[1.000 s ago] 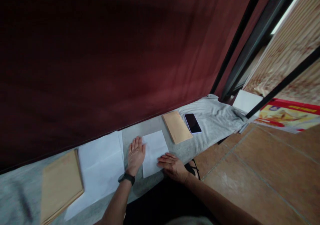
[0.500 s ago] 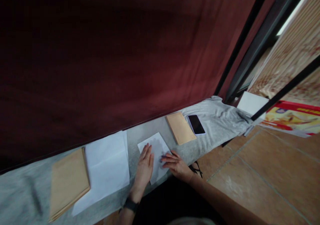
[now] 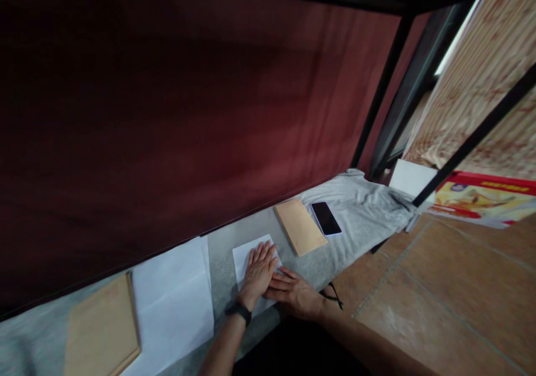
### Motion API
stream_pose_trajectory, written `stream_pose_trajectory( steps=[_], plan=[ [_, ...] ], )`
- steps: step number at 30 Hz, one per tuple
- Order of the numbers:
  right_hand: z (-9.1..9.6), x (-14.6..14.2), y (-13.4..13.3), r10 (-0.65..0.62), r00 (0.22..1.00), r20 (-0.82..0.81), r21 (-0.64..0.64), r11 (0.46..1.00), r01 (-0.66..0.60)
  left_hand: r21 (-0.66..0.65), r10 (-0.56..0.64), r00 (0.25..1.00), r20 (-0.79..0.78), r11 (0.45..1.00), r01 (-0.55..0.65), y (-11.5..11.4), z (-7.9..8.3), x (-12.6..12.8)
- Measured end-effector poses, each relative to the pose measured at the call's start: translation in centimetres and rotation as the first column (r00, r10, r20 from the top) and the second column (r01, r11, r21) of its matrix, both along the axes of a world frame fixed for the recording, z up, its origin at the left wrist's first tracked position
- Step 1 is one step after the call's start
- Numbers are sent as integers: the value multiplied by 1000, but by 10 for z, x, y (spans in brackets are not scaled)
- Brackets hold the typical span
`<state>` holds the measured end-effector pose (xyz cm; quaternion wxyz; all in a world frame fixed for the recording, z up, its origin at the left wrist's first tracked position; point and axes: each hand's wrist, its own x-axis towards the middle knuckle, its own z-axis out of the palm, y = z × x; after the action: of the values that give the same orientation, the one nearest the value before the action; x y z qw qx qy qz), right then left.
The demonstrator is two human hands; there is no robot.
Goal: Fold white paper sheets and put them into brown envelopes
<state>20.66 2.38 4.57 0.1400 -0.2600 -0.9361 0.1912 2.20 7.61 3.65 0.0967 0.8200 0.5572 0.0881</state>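
While I look on from a distance, a small white rectangular paper sheet [image 3: 242,258] lies toward the near edge of a grey cloth-covered bench [image 3: 360,206], beneath two bare hands. The left hand [image 3: 260,271] rests palm down across it, fingers extended and close together; the right hand [image 3: 298,297] lies flat at the sheet's right side, fingertips seeming to meet the left hand. I see no pinch on the paper, though I cannot make out the right thumb. Skewing is the main risk, I judge: uneven pressure from the palms could swivel the sheet on soft cloth or rub in a stray crease. Too long a pull toward the near edge could spill it onto the brown tiled floor [image 3: 410,303]. To the right, a tan rectangular paper packet [image 3: 300,228] sits near enough that a wide stroke could knock it into the black-screened phone [image 3: 326,218] beyond. To the left, larger white paper sheets [image 3: 173,303], overlapped by a flat brown paper stack [image 3: 103,326], could be dragged by a straying left forearm.
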Motion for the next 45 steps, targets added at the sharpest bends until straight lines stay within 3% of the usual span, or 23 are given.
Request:
stream_pose_trajectory(
  steps=[8, 16, 22, 35, 40, 45],
  plan=[
    [-16, 3, -5, -76, 997, -22, 22, 997, 76, 37, 68, 989, 132, 997, -74, 21, -17, -16],
    [-10, -6, 5, -85, 994, -73, 10, 996, 86, 55, -44, 975, 216, 998, 33, 11, -10, 4],
    [-15, -9, 4, -122, 990, -71, -18, 993, 121, 43, -23, 991, 135, 999, 18, 14, -15, -2],
    [-23, -10, -1, -164, 980, -112, -38, 986, 161, 190, 55, 998, 28, 980, -60, 26, -20, -23],
    [-26, -10, -1, -170, 977, -126, -38, 985, 167, 218, 117, 992, 46, 968, -125, 4, -28, -49],
    [-26, -11, -1, -188, 976, -113, -43, 982, 184, 191, 134, 987, 86, 970, -149, -51, -33, -67]
  ],
)
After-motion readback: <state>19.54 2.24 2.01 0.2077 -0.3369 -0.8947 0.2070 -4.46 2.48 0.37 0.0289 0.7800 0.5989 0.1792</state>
